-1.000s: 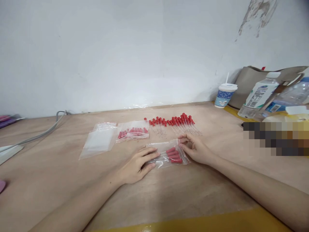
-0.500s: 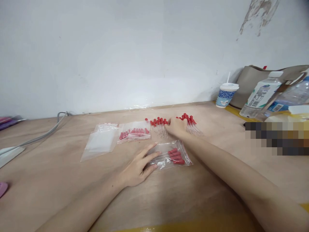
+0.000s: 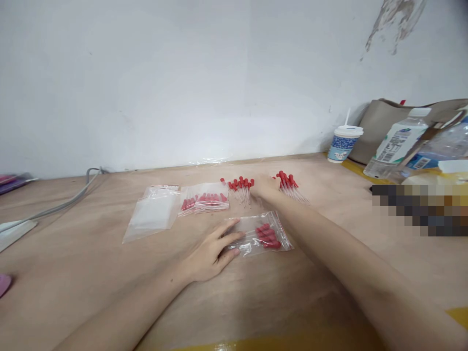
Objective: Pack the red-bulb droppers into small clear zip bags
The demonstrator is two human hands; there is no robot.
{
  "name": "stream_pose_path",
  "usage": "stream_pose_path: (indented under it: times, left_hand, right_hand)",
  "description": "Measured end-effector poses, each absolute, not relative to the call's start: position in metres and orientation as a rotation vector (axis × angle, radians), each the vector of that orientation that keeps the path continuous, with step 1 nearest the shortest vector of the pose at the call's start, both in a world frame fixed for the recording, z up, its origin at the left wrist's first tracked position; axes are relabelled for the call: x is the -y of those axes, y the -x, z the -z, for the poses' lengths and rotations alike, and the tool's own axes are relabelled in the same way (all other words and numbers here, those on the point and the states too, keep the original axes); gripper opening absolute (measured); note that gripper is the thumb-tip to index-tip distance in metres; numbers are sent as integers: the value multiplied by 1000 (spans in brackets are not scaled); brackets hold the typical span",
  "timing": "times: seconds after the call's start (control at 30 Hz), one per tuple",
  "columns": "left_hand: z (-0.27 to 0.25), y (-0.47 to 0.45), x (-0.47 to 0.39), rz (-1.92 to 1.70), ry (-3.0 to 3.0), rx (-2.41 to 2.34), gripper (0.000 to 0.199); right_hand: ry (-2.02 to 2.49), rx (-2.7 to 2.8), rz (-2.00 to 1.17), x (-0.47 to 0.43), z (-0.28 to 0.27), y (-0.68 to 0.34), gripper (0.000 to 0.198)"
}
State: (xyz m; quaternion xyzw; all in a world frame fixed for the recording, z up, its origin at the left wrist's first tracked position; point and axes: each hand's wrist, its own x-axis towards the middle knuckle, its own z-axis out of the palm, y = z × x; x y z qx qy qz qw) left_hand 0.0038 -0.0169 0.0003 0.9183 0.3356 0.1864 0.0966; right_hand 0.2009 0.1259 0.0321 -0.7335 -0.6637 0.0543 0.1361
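My left hand (image 3: 214,249) lies flat with fingers spread over the left end of a clear zip bag (image 3: 246,247). Inside that bag are several droppers (image 3: 268,236) with red bulbs and thin clear stems. My right hand (image 3: 266,187) reaches among the loose droppers, between a left group (image 3: 241,185) and a right group (image 3: 288,183). Its fingers are smeared and partly hidden by the hand itself, so what they grip does not show. Beyond my left hand, filled zip bags (image 3: 210,191) of red-bulbed droppers overlap one another.
Flat unfilled zip bags (image 3: 153,209) lie left of the filled ones. A grey cable (image 3: 69,204) runs along the left. At the right stand a paper cup (image 3: 343,144) with a straw, a plastic bottle (image 3: 397,141) and a grey bag (image 3: 376,117). A wall closes the back.
My right hand has shifted slightly within the dropper pile, and its fingers are now blurred. The left hand stays on the zip bag.
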Motion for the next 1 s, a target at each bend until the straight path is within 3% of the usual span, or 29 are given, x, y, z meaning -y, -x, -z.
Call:
stream_pose_path:
  times: [0.13,0.33,0.6,1.0]
  left_hand:
    - [-1,-4,17,-550,-2724,-985,37]
    - [-2,-4,16,-550,-2751,-945,39]
    - [-5,-6,15,-496,-2726,-935,39]
    - [-3,-4,14,-529,-2744,-978,37]
  right_hand:
    - [2056,1944,-85,-119,-30,-196,22]
    - [1901,1920,-87,-99,-38,-209,38]
    - [1268,1502,-521,-59,-9,-285,64]
    - [1111,1228,-967,-29,21,-273,40]
